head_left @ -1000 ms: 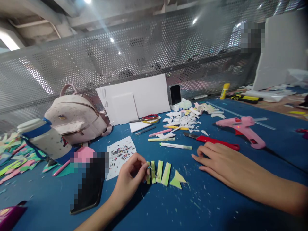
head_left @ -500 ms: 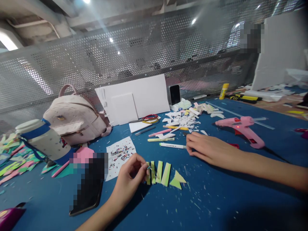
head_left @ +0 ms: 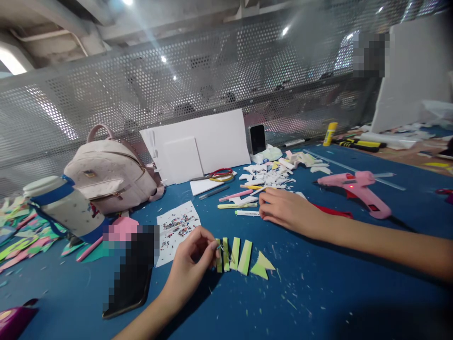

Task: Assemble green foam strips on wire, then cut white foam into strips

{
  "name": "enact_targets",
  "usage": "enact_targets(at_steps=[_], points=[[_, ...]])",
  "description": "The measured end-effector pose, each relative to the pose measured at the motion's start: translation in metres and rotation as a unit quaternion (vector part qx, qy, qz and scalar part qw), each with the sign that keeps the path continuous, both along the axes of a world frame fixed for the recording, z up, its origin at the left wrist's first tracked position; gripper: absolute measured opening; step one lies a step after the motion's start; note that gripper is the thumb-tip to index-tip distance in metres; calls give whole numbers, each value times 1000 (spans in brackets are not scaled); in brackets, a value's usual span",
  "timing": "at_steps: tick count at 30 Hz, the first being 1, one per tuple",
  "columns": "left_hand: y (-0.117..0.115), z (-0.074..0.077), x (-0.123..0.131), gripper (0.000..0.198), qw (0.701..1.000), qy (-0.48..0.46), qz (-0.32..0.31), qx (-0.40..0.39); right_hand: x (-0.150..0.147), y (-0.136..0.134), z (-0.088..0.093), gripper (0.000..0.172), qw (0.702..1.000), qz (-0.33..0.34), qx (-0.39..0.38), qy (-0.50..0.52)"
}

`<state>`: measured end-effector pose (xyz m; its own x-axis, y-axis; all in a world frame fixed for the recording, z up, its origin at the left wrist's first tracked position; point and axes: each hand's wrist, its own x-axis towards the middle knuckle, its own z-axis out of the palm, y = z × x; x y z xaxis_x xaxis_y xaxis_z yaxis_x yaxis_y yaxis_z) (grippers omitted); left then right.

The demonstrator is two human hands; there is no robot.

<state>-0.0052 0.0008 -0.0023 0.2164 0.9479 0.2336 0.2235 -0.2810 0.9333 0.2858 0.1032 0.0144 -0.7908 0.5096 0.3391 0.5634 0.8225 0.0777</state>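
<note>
My left hand (head_left: 189, 267) is pinched shut on the top of the leftmost of several light-green foam strips (head_left: 234, 255), which lie side by side on the blue table (head_left: 318, 293). Two small green triangles (head_left: 261, 267) lie just right of the strips. My right hand (head_left: 288, 210) lies palm down farther back, fingers stretched out. Its fingertips cover the right end of a white pen (head_left: 247, 213). A red cutter (head_left: 332, 212) pokes out from behind that wrist.
A pink glue gun (head_left: 357, 186) lies at the right with its light on. White foam scraps (head_left: 269, 174), pens, scissors (head_left: 219, 174) and white boards (head_left: 198, 144) sit behind. A beige backpack (head_left: 109, 172), a bottle (head_left: 63, 205), a dark phone (head_left: 132, 278) and speckled paper (head_left: 177, 226) are on the left.
My right hand has slid left across the table from the red cutter to the white pen. My left hand has stayed pinched at the green strips.
</note>
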Motion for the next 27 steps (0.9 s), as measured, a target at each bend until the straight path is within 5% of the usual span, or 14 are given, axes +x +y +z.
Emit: enact_targets(at_steps=[6, 16, 27], points=[[0, 1, 0, 22, 1000, 2, -3, 0, -2, -1, 1, 12, 1000, 13, 3, -28], [0, 0, 1, 20, 1000, 10, 0, 5, 38, -25, 11, 17, 984, -38, -175, 17], [2, -1, 2, 22, 1000, -4, 3, 4, 40, -29, 9, 14, 977, -51, -206, 2]])
